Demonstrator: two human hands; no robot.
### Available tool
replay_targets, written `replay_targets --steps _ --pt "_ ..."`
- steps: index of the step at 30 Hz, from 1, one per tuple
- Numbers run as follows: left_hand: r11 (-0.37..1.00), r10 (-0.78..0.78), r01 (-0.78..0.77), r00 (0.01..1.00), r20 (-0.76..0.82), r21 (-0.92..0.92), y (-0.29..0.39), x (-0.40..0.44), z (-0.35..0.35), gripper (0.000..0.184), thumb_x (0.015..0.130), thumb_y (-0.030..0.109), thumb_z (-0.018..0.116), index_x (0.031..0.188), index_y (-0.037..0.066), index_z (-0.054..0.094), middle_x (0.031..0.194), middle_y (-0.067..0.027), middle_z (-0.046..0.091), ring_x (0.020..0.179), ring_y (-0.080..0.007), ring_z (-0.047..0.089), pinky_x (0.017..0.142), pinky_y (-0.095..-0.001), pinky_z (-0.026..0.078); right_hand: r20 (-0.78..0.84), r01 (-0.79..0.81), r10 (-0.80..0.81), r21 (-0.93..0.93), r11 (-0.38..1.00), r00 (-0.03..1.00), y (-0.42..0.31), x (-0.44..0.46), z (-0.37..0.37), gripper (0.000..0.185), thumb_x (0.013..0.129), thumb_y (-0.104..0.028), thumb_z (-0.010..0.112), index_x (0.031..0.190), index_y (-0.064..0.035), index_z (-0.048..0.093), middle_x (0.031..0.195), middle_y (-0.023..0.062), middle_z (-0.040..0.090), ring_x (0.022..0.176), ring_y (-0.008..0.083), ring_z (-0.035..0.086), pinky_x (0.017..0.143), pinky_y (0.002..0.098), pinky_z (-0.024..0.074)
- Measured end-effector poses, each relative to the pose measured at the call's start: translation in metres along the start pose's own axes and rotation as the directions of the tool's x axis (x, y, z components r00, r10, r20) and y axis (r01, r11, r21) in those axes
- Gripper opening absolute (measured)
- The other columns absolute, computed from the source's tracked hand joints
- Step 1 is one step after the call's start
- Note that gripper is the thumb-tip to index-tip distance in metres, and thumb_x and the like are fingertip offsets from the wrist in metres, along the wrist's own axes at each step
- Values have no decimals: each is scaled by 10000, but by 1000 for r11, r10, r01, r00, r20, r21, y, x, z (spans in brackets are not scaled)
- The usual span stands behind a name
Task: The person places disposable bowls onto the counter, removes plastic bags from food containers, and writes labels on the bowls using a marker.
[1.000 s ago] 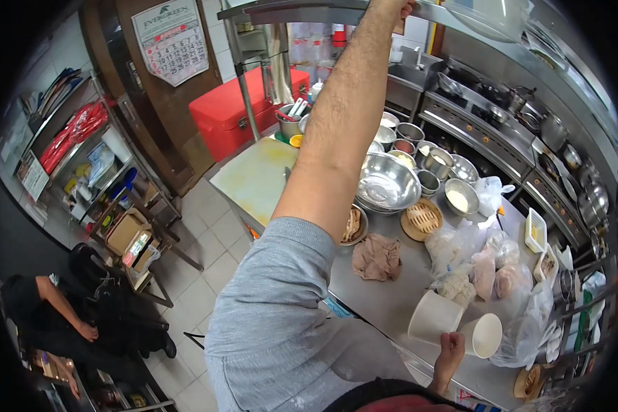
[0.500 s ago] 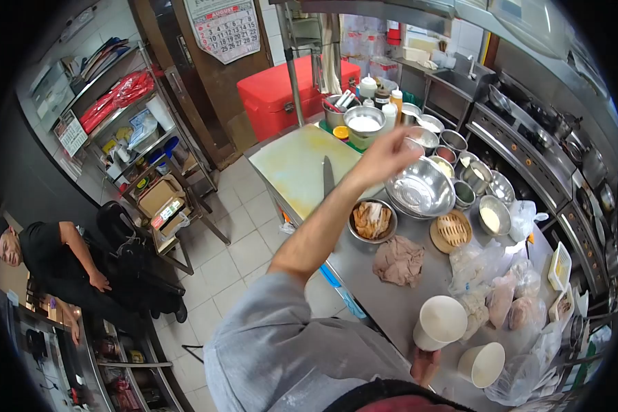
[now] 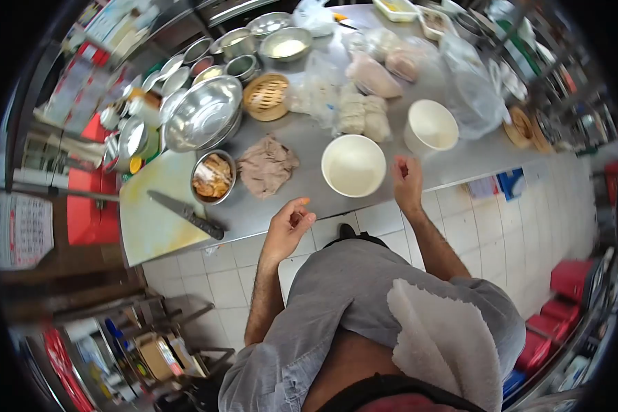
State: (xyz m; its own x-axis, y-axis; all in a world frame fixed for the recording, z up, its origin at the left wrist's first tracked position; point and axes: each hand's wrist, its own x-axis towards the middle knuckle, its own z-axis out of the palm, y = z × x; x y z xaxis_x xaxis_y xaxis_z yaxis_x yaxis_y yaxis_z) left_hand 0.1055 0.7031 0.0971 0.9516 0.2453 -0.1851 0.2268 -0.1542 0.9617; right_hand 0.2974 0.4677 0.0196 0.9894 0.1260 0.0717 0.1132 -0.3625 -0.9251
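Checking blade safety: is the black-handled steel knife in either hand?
No, the knife lies with its blade on the pale cutting board, apart from the left hand and right hand.

bright, even light; glare on large steel bowl (image 3: pixel 200 110); edges curved, corners black, left side blurred.

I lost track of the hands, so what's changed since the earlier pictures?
The left hand has come down from high overhead and is now low by the near edge of the counter. The right hand has let go of the white tub nearer the cloth, which now stands on the counter. The knife is still on the cutting board.
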Motion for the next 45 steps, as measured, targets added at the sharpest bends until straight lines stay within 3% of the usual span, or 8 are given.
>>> replay_targets --steps 4,15,20,23,25,30,35,45 --pt "988 72 -79 996 61 129 -14 -1 5 314 865 162 630 1115 0 535 818 6 542 693 -61 480 625 -210 420 -170 373 -474 -416 829 864 -42 7 -39 258 760 -2 634 1010 -16 572 986 142 503 899 273 505 802 347 412" --pt "952 57 -46 998 -27 302 -14 -26 39 313 833 196 642 1062 0 558 870 -82 570 646 -147 505 605 -281 453 9 407 -479 -541 736 878 -28 45 -76 295 722 31 612 1006 -40 577 1030 141 502 970 313 469 842 400 392" --pt "947 -53 92 990 -133 307 -33 -36 83 247 839 170 646 1024 23 574 850 -69 574 670 -110 520 598 -260 450 389 840 -770 -18 542 505 -125 34 -92 226 697 70 546 907 -14 559 960 132 522 805 294 501 652 337 419" --pt "951 -45 98 982 -182 293 -33 -38 119 269 826 178 639 1030 17 570 908 -111 586 707 -187 567 631 -306 477 486 700 -786 403 589 382 -219 -8 -125 231 623 82 533 839 -1 549 806 113 536 612 257 459 543 329 392" --pt "949 -35 94 980 -196 300 -30 -41 139 307 836 229 628 1049 17 566 950 -139 586 735 -233 594 655 -336 488 361 820 -933 531 214 10 -267 -20 -145 262 559 3 546 820 -9 545 659 72 486 507 239 399 514 350 382" --pt "929 -39 137 960 -279 343 -31 -70 166 298 849 259 605 1036 31 559 952 -128 571 796 -271 576 720 -366 477 161 715 -983 677 174 86 -308 -58 -161 352 456 -137 544 792 -32 547 527 48 386 434 206 311 509 381 386" --pt "862 -231 404 851 -472 306 -52 -123 171 315 824 224 619 1055 18 561 974 -141 586 858 -284 591 745 -377 484 -194 573 -977 813 -108 91 -328 -86 -145 243 743 -221 549 770 20 565 516 52 421 425 160 317 378 293 202" --pt "855 -306 485 756 -579 182 -92 -208 189 326 845 284 602 1029 17 571 970 -147 598 893 -289 591 776 -376 481 38 470 -985 881 -47 -169 -336 -147 -146 231 638 -158 550 777 26 562 522 59 409 431 166 312 385 292 199"
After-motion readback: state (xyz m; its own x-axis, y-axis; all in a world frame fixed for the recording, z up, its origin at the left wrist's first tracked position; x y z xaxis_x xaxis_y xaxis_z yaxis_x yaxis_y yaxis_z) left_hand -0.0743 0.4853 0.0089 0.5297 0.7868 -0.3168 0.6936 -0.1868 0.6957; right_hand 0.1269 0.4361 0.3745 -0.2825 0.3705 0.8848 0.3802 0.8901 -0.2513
